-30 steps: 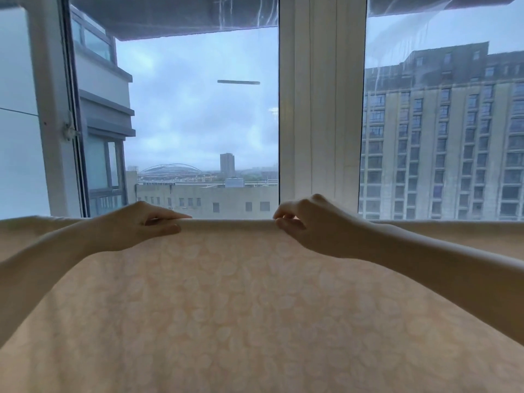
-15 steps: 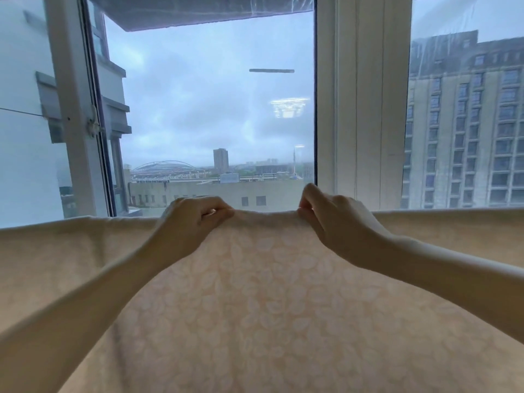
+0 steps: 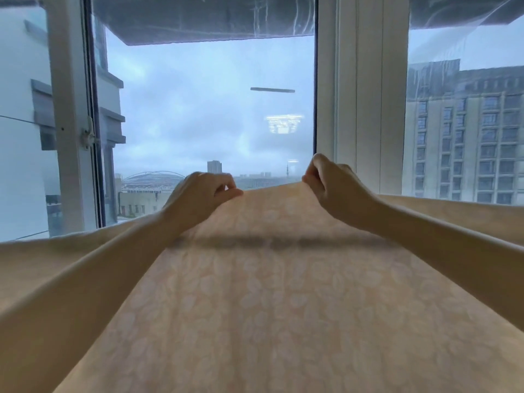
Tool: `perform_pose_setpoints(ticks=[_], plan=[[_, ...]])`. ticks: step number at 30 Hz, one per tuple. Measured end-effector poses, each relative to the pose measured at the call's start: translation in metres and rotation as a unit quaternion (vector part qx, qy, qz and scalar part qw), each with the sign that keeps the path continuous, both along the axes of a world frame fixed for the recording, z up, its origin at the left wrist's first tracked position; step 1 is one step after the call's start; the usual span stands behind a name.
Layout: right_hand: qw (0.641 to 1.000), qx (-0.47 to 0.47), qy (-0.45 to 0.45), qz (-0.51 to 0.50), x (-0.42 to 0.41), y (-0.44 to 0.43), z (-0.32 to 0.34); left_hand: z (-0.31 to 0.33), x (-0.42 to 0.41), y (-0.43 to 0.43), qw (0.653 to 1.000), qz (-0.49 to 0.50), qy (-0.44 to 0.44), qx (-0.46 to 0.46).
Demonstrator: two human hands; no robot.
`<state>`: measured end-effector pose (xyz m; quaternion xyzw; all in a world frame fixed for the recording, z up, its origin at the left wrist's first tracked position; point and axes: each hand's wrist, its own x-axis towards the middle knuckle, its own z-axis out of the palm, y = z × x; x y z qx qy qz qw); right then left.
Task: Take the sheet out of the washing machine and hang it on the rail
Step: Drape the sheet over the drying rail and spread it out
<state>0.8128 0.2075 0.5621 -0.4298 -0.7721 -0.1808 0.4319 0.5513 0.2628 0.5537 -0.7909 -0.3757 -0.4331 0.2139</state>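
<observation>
The head camera shows a big cream sheet (image 3: 269, 307) with pale leaf shapes on it. It fills the bottom half of the view. It is held up in front of a window, and its top edge rises into a bump in the middle. The left hand (image 3: 202, 194) pinches that top edge, with its fingers curled and its thumb on the cloth. The right hand (image 3: 337, 188) pinches the same edge near it, a bit higher, with curled fingers too. Both bare arms lie in front of the sheet. A dark straight stripe (image 3: 269, 242) runs across the sheet below the hands, and I cannot tell what it is. Behind are a white window frame (image 3: 365, 109), cloudy sky and a tall building (image 3: 465, 143).
</observation>
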Motion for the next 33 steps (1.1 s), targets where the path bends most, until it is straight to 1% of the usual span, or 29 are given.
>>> perform_pose_setpoints(ticks=[2,4,6,8,10,12,15,17,22,25,27,30,33], plan=[[0.997,-0.056,-0.031,-0.034,0.004,0.010,-0.011,-0.005,0.000,0.010,0.995,-0.003,0.032,-0.095],[0.990,-0.122,-0.060,-0.045,0.009,0.013,-0.024,-0.014,-0.004,0.012,0.983,-0.033,0.053,-0.173],[0.982,-0.172,-0.070,-0.033,0.014,0.011,-0.027,-0.016,-0.014,0.009,0.974,-0.055,0.055,-0.214],[0.976,-0.201,-0.074,-0.021,0.016,0.008,-0.028,-0.017,-0.026,0.003,0.969,-0.057,0.058,-0.232],[0.976,-0.208,-0.072,0.003,0.015,0.003,-0.030,-0.021,-0.037,-0.006,0.969,-0.055,0.064,-0.232],[0.977,-0.194,-0.081,0.021,0.012,-0.003,-0.033,-0.027,-0.047,-0.016,0.971,-0.046,0.072,-0.224],[0.979,-0.165,-0.113,0.037,0.001,-0.015,-0.038,-0.037,-0.066,-0.027,0.975,0.004,0.059,-0.215],[0.980,-0.131,-0.144,0.034,-0.008,-0.020,-0.043,-0.045,-0.083,-0.032,0.978,0.048,0.069,-0.189],[0.979,-0.053,-0.189,0.059,-0.038,-0.024,-0.052,-0.060,-0.118,-0.045,0.981,0.076,0.064,-0.167],[0.976,-0.036,-0.195,0.084,-0.061,-0.022,-0.052,-0.062,-0.138,-0.052,0.980,0.102,0.076,-0.154],[0.975,-0.033,-0.199,0.097,-0.077,-0.021,-0.051,-0.065,-0.152,-0.056,0.982,0.097,0.071,-0.147],[0.974,-0.019,-0.197,0.106,-0.102,-0.020,-0.052,-0.067,-0.171,-0.060,0.987,0.089,0.075,-0.112],[0.975,-0.014,-0.196,0.108,-0.130,-0.018,-0.054,-0.067,-0.197,-0.062,0.986,0.086,0.073,-0.124]])
